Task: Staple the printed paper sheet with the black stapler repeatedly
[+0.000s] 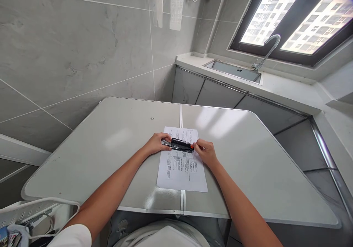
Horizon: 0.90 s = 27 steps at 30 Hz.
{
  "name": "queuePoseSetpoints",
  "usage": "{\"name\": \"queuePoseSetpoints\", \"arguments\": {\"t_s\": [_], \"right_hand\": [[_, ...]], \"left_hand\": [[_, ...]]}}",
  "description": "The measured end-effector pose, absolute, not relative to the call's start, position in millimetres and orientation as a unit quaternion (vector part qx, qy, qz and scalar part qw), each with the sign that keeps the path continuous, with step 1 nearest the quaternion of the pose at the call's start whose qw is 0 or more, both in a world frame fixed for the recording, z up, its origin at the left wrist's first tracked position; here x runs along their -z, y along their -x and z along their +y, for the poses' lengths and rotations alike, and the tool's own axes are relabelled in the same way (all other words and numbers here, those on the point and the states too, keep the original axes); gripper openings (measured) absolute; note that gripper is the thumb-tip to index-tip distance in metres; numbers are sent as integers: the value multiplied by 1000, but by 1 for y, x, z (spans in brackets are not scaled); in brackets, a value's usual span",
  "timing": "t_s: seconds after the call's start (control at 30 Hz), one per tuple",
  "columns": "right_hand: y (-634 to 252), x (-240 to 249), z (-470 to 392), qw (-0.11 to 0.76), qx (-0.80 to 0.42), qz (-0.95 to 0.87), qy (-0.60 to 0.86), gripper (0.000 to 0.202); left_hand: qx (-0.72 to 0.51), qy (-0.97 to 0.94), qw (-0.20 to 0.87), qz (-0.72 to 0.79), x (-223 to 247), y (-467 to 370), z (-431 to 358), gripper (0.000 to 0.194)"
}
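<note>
Plenty of open tabletop [248, 166] here, running wide toward both the left and right edges! The printed sheet [179, 180] lies across the centre seam [183, 202], short of the near edge. Over the sheet's far half, there's the black stapler [179, 144], long axis side to side, nearly parallel to the near edge, metal end pointing left, orange-marked end right. The left hand [157, 143] pinches the metal end; the right hand [206, 151] grips the orange-marked one.
</note>
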State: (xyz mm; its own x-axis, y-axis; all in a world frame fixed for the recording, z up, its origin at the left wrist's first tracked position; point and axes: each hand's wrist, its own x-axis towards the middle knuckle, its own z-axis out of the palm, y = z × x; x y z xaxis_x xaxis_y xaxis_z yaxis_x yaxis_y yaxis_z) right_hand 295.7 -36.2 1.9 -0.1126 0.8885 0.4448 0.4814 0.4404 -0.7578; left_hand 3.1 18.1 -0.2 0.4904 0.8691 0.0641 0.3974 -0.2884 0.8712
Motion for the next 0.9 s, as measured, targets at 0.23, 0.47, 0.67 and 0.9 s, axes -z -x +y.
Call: {"name": "queuePoseSetpoints", "arguments": {"t_s": [0.23,0.47,0.67,0.9], "right_hand": [[-279,-27,-22,339,-265,-801,416,42],[-269,-4,-25,300,-265,-791,464,31],[-276,-10,-32,404,-209,-758,467,30],[-273,-5,-36,417,30,-821,389,42]], "left_hand": [[-281,-756,420,416,-3,-4,17,42],[-279,-754,425,415,-3,-3,15,76],[-467,-635,477,390,-4,-8,13,94],[-445,-388,741,320,0,-17,11,40]]}}
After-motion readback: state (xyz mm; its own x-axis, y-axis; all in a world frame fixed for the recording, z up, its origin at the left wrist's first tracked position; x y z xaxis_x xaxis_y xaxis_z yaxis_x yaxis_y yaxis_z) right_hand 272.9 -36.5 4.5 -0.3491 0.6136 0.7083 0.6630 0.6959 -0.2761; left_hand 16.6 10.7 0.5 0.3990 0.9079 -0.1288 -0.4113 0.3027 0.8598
